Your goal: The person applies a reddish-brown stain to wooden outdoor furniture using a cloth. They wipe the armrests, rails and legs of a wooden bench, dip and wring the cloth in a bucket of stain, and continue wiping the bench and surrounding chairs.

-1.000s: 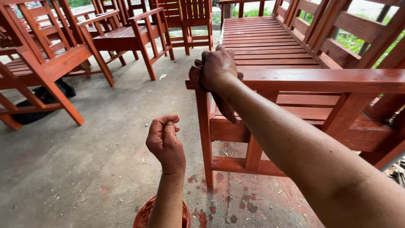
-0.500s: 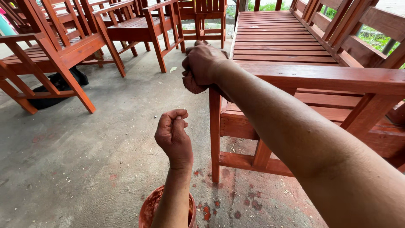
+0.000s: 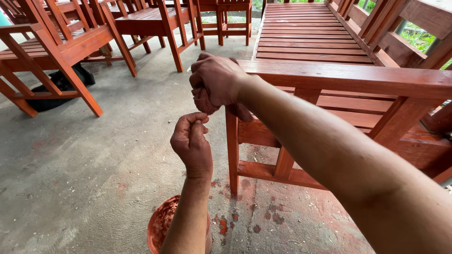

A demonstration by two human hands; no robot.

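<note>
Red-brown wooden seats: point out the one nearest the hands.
The long slatted bench on the right. The right hand, gripping a stained rag, rests at its armrest corner, with the left hand just below. The other chairs stand apart across the concrete floor.

Both forearms are showing bare from the near edge of the frame to the wrists, with no sleeve, watch, band or glove on either. The right hand (image 3: 217, 81) is wearing no ring that can be seen, and neither is the left hand (image 3: 192, 143). Reddish-brown stain is marking the fingers and knuckles of both, darkest in the creases.
</note>
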